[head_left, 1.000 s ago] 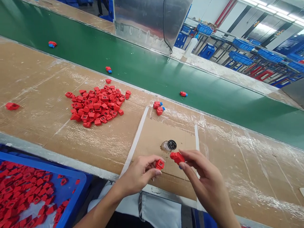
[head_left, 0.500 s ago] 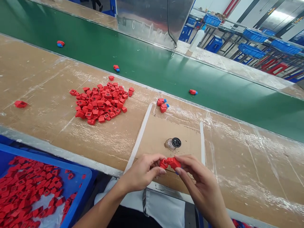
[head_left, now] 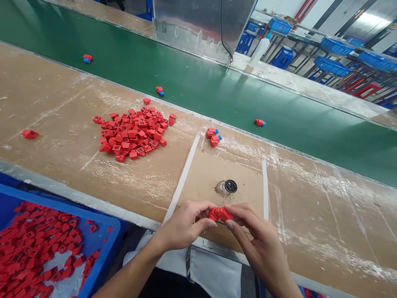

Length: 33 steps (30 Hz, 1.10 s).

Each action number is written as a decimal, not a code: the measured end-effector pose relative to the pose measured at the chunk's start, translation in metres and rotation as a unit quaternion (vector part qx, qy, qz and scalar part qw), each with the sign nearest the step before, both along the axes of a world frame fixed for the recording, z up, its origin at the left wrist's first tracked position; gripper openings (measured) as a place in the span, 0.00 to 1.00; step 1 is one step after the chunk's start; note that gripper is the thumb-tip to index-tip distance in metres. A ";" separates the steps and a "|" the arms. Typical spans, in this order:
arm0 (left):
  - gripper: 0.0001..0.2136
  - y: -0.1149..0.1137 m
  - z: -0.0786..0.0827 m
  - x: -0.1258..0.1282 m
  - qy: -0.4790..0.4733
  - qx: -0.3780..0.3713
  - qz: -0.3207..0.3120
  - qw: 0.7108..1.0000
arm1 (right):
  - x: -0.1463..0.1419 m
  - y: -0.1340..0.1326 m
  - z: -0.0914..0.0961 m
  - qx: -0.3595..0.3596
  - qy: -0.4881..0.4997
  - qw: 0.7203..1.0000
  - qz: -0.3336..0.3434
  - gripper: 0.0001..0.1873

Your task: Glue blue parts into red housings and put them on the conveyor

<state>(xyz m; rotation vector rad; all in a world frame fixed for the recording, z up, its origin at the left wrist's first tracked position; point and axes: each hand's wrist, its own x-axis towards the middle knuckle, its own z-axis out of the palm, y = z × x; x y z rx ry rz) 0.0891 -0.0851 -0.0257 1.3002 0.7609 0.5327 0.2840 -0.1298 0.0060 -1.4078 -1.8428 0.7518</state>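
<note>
fig. 1. two bare hands at a work bench [head_left: 49, 95], seen from a head-worn camera. the left hand [head_left: 182, 225] and the right hand [head_left: 263, 252] were close together, their fingers curled narrowly around red plastic parts [head_left: 220, 214], held between them just above a taped cardboard sheet [head_left: 198, 174]; the exact fit of the parts was hidden by the fingers. a small clear jar with a black lid [head_left: 226, 187] stood on the sheet, near the hands but not touching them. as far as could be judged, some work was done and much remained: three red-and-blue pieces [head_left: 159, 90] lay apart on a green conveyor belt [head_left: 198, 87], and a small group of similar pieces [head_left: 213, 136] sat on the bench just beyond the sheet. a large loose pile of red parts [head_left: 130, 134] lay on the bench, with more filling a blue plastic crate [head_left: 62, 203] at lower left. the bench was covered with scuffed cardboard. beyond the belt stood a sheet-metal panel [head_left: 192, 29], a white plastic bottle [head_left: 259, 51], and blue crates on metal racks [head_left: 331, 66].
</note>
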 end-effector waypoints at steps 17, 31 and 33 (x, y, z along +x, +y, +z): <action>0.04 0.010 0.006 -0.004 0.071 0.074 -0.079 0.992 | -0.013 -0.011 -0.005 0.017 -0.072 0.997 0.032 0.10; 0.05 0.012 0.006 -0.007 0.079 0.045 -0.081 0.993 | -0.012 -0.009 -0.011 -0.021 0.013 1.000 0.013 0.09; 0.09 0.015 0.003 -0.006 0.045 -0.016 -0.082 0.996 | -0.016 -0.008 -0.020 -0.048 0.078 0.996 -0.021 0.10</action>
